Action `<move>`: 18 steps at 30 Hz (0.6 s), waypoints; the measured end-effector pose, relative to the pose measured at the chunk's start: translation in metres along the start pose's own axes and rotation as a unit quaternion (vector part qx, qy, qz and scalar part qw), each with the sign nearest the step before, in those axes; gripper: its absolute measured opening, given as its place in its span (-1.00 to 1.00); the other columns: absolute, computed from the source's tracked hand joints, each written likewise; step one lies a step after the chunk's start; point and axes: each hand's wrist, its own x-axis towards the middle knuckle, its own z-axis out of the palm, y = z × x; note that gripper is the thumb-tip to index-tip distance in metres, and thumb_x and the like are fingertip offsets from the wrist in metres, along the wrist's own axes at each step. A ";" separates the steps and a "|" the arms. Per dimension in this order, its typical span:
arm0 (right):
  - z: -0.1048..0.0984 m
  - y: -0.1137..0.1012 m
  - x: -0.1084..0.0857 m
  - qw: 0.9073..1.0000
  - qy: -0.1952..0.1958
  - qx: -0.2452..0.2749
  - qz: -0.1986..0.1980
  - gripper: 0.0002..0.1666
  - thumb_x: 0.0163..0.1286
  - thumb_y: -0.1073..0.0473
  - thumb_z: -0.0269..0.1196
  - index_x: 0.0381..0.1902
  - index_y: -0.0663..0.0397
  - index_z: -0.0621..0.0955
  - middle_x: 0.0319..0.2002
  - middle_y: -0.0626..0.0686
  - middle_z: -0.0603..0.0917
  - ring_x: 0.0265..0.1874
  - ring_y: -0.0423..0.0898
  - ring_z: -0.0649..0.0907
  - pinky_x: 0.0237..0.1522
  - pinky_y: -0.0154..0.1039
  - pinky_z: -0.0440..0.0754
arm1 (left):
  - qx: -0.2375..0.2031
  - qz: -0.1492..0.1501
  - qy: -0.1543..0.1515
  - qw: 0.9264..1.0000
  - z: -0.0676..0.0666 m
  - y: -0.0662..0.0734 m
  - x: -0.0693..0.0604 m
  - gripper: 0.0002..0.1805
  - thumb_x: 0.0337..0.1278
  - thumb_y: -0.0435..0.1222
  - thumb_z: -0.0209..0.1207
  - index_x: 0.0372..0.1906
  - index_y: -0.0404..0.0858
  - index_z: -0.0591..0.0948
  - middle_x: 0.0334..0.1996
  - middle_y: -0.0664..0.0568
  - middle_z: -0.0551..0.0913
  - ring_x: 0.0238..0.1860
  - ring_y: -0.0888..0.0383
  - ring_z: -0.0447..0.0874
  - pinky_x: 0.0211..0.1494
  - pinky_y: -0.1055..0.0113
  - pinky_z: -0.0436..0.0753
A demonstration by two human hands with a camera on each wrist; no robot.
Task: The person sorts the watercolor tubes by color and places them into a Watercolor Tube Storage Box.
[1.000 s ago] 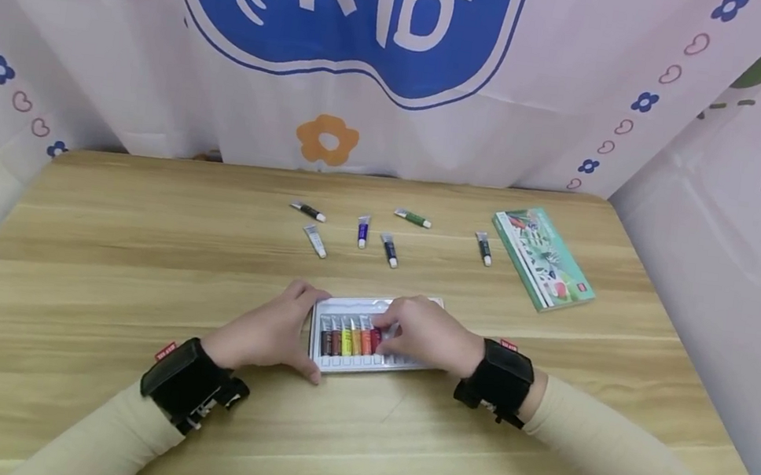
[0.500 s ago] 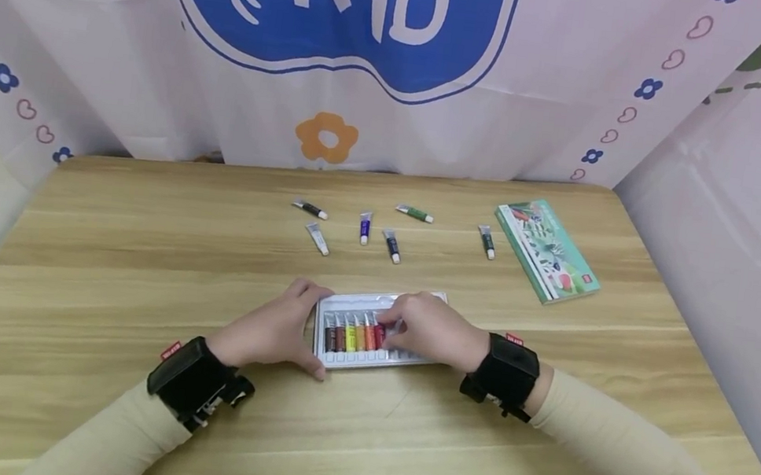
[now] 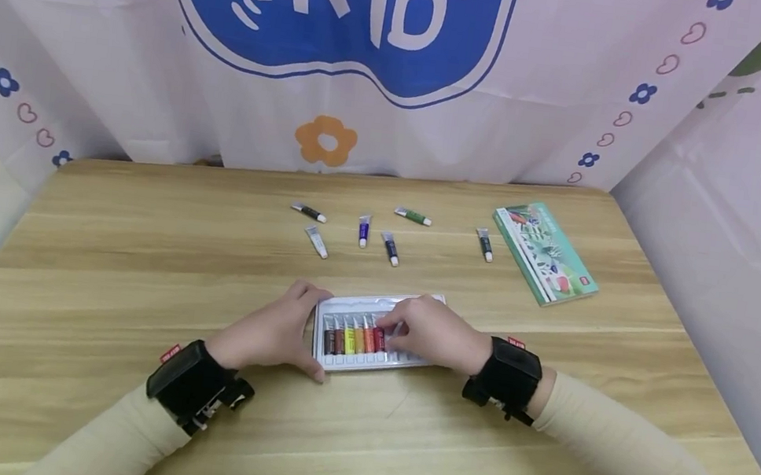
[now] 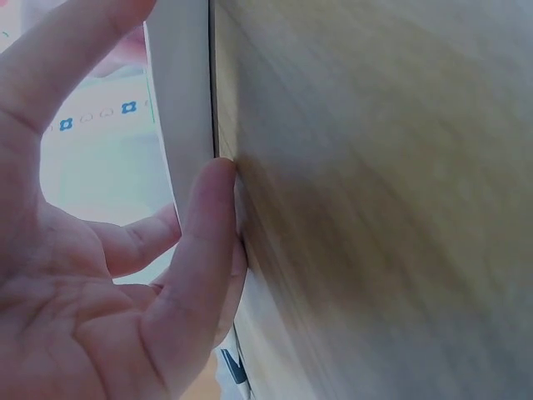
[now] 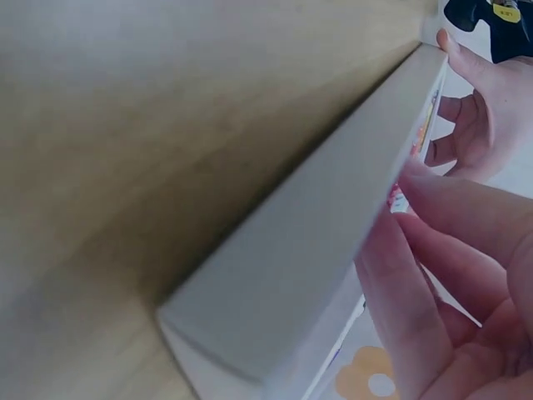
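Note:
A white tray (image 3: 352,305) of small paint tubes lies in the middle of the table. Its left part holds a row of black, brown, yellow, ochre, orange and red tubes. My left hand (image 3: 271,332) grips the tray's left end, thumb at the near corner and fingers at the far one. Over the tray's right half, my right hand (image 3: 438,333) pinches a paint tube beside the red tube (image 3: 378,339); the fingers mostly hide it. In the right wrist view a bit of pinkish-red tube (image 5: 396,197) shows at those fingertips, just inside the tray's white wall (image 5: 308,212).
Several loose tubes lie beyond the tray, among them a green tube (image 3: 413,216), a purple tube (image 3: 363,231) and a white tube (image 3: 316,241). A teal paint box (image 3: 545,254) lies at the back right. A printed curtain (image 3: 253,111) hangs behind the table (image 3: 138,239).
The head view has shifted slightly. Both hands keep their places at the tray, and the loose tubes have not moved.

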 end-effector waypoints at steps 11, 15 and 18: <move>0.001 0.001 -0.001 1.000 -0.002 0.002 -0.018 -0.68 0.35 0.31 0.40 0.07 0.12 0.76 0.01 0.05 0.77 -0.09 -0.17 0.67 0.02 -0.23 0.65 | -0.012 -0.004 0.001 1.000 0.001 -0.002 -0.002 0.30 -0.47 -0.09 0.73 0.49 -0.44 0.27 0.30 -0.28 0.32 0.24 -0.19 0.47 0.35 -0.08 0.51; -0.001 0.000 0.000 1.000 -0.003 0.000 -0.016 -0.69 0.36 0.32 0.39 0.05 0.10 0.77 -0.01 0.03 0.77 -0.01 -0.13 0.68 0.08 -0.19 0.65 | -0.013 -0.005 0.002 1.000 0.001 -0.002 -0.002 0.29 -0.45 -0.10 0.73 0.49 -0.44 0.27 0.29 -0.27 0.32 0.23 -0.17 0.47 0.35 -0.07 0.51; -0.002 0.000 0.000 1.000 -0.001 -0.006 -0.015 -0.71 0.37 0.32 0.39 0.04 0.08 0.78 -0.03 0.02 0.77 0.02 -0.11 0.69 0.12 -0.16 0.65 | -0.010 -0.008 0.002 1.000 0.000 -0.001 -0.002 0.29 -0.44 -0.10 0.72 0.50 -0.43 0.26 0.31 -0.28 0.31 0.26 -0.19 0.46 0.36 -0.07 0.50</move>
